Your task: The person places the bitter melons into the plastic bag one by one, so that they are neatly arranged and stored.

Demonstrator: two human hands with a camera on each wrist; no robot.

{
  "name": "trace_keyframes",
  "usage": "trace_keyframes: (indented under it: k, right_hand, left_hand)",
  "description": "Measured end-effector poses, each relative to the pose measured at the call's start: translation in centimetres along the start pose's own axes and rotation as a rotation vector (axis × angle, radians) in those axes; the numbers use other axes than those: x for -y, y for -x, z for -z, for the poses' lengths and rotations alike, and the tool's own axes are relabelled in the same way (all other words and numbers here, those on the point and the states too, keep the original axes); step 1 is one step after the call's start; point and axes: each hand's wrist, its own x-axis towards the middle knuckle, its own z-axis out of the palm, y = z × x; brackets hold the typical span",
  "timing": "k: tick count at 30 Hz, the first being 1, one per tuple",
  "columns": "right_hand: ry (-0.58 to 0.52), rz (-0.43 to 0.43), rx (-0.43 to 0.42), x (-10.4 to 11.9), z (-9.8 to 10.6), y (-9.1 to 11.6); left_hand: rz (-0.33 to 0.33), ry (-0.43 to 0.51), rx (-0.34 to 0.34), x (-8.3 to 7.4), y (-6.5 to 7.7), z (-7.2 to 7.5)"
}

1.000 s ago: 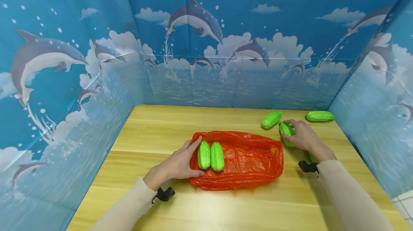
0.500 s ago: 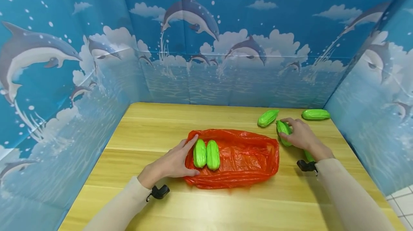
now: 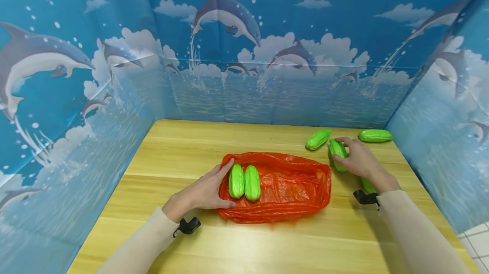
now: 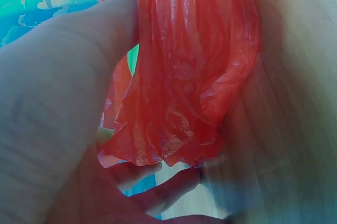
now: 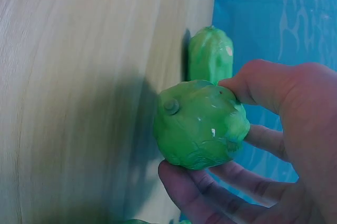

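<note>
My right hand (image 3: 363, 161) grips a light green, ridged bitter melon (image 3: 338, 155), thumb on one side and fingers on the other. In the right wrist view the melon (image 5: 200, 126) shows its stubby stem end, with its shadow on the wood beside it. My left hand (image 3: 204, 189) holds the left end of a red plastic bag (image 3: 292, 189), thumb and fingers spread around that end. The bag lies with its mouth wide, and two bitter melons (image 3: 244, 182) rest side by side at its left. In the left wrist view, bag plastic (image 4: 179, 77) hides part of the hand.
Behind the right hand lie a bitter melon (image 3: 318, 139) and another (image 3: 375, 135) near the back right corner. One more (image 3: 367, 185) is partly hidden under the right wrist. Dolphin-printed blue sheets (image 3: 244, 95) wall the wooden table (image 3: 183, 138) at the back and both sides.
The right hand's grip on the bitter melon stays, and the melon has risen slightly, with shadow now showing at its left. The left hand stays at the bag; the head view has shifted a little.
</note>
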Motion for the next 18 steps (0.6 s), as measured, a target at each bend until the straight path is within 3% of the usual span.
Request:
trace_keyframes:
  k: [18]
  right_hand:
    - [0.0, 0.009, -0.025, 2.9, 1.4, 1.6]
  left_hand:
    - [-0.009, 0.025, -0.009, 0.1, 0.3, 0.2]
